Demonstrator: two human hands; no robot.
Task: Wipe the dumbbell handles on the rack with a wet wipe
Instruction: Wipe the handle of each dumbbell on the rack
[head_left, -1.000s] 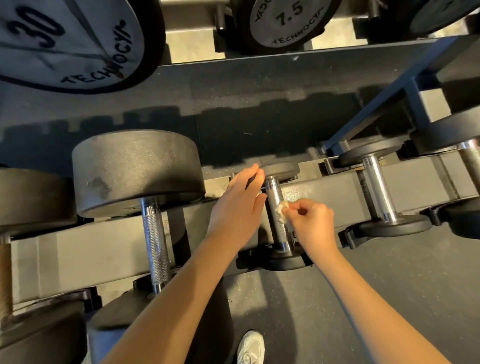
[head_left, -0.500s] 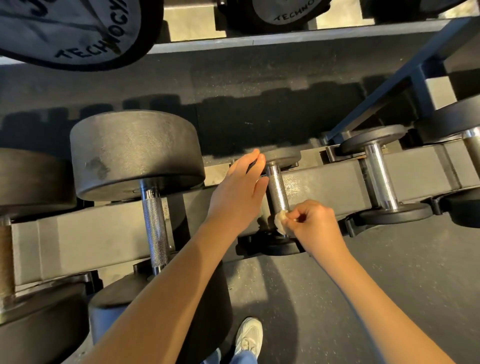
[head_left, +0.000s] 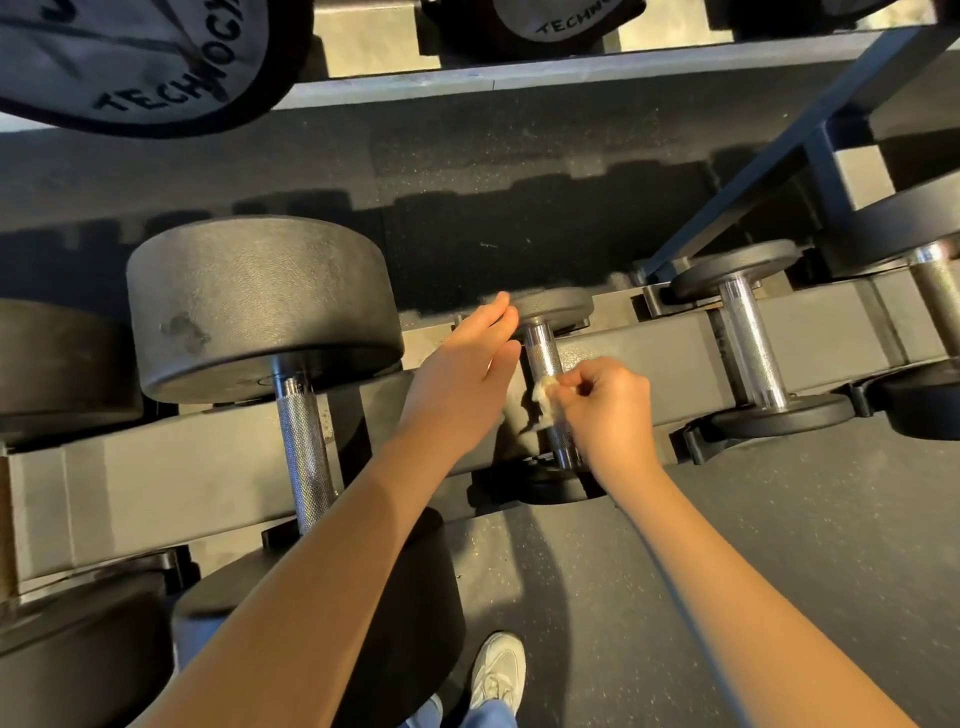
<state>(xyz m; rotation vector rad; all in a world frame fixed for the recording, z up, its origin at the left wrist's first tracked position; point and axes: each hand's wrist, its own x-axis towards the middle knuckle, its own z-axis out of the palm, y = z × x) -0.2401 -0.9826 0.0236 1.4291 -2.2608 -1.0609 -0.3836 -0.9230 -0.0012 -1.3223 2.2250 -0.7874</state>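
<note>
View straight down onto a dumbbell rack (head_left: 156, 467). A small dumbbell (head_left: 558, 306) is seated across the rack's rail at mid-view, and its chrome handle (head_left: 540, 353) serves as the landmark. The handle's long axis runs away from the person, from a near head to a far head, slightly tilted.

The right hand (head_left: 610, 402) is held just right of the handle with curled fingers. A crumpled white wipe (head_left: 544, 397) is pinched in its fingertips and pressed against the handle's lower half. The left hand (head_left: 462, 374) is held just left of the handle, fingers straight and together, with their tips touching the far head's edge; nothing is gripped by it. Both hands are about equally near, but the wipe is carried by the right, so the next stroke along the handle is judged to fall to it. The upper half lies bare beyond the wipe.

The near head is largely hidden beneath the right wrist and in shadow. How far the wipe wraps round the handle cannot be told. A big dumbbell (head_left: 260, 301) is racked left of the handle and another small one (head_left: 750, 353) right of it. Others are cut off at the frame edges.
</note>
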